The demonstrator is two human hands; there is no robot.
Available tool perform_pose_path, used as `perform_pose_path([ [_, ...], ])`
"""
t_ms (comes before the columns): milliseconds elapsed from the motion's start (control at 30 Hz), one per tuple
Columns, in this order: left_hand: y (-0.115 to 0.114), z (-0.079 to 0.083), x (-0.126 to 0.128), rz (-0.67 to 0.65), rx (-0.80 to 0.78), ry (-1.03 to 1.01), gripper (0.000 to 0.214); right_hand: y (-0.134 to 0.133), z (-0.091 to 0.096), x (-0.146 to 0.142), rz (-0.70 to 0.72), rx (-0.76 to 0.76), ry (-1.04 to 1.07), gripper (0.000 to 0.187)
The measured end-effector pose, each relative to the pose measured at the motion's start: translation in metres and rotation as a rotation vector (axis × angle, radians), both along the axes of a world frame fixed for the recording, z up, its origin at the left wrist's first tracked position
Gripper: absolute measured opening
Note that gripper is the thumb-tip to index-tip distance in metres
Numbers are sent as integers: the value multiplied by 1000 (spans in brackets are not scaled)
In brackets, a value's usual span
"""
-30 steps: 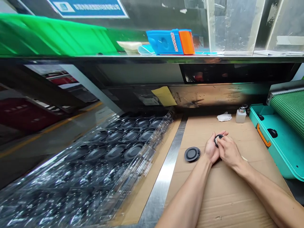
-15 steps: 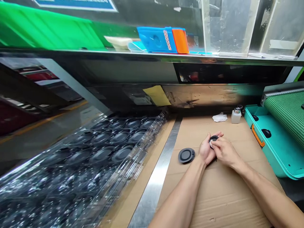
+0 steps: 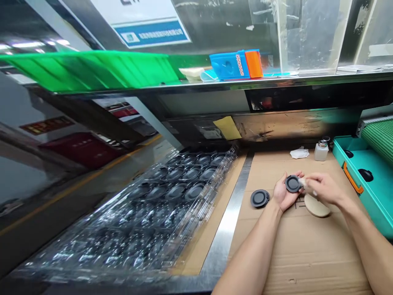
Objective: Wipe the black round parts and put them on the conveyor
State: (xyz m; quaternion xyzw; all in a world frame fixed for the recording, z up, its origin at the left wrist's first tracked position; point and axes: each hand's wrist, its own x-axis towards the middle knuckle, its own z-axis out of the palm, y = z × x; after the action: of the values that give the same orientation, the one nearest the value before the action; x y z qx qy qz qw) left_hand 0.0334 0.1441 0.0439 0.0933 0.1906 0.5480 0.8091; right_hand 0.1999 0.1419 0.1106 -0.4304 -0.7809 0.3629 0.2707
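My left hand is turned palm up with a round black plastic part, like a small lid, held in its fingers. Just right of that part, my right hand pinches a small white wipe; its fingers are slightly blurred. Below the right hand a round beige disc lies on the cardboard, partly covered by the hand. Left of my left hand, a short stack of similar black round parts rests on the cardboard.
Clear plastic trays full of black round parts fill the left side. A crumpled white wipe and a white bottle stand at the back. On the right, a teal bin sits below a green conveyor belt. A shelf edge runs overhead.
The camera has turned left. My right hand has drawn away to the right from the black part with the wipe, uncovering the part's face. The beige disc now shows beneath that hand.
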Motion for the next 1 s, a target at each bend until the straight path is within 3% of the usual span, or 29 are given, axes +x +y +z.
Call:
perform_pose_path([
  [133,-1,1,-4,3,-5,-38,54,20,-3,37,-257,111,-223,38],
  [233,-1,2,-5,5,-40,-58,53,29,-13,55,-330,183,-501,28],
  [333,0,2,-5,-1,-63,-83,51,26,-15,58,-332,310,-610,23],
  [400,2,2,-5,12,-80,-93,51,17,-11,51,-253,341,-594,25],
  [500,4,2,-6,59,-113,-99,51,-1,-8,33,-22,194,-562,27],
  [567,6,1,-7,85,-128,-104,51,-11,-10,21,55,147,-582,30],
  [733,9,0,-9,137,-144,-83,53,-10,-14,11,6,193,-561,20],
  [900,7,1,-2,172,-103,-11,50,2,-23,0,-282,420,-215,32],
  [1000,2,3,4,124,-39,20,46,-3,-41,-22,-213,511,-100,31],
])
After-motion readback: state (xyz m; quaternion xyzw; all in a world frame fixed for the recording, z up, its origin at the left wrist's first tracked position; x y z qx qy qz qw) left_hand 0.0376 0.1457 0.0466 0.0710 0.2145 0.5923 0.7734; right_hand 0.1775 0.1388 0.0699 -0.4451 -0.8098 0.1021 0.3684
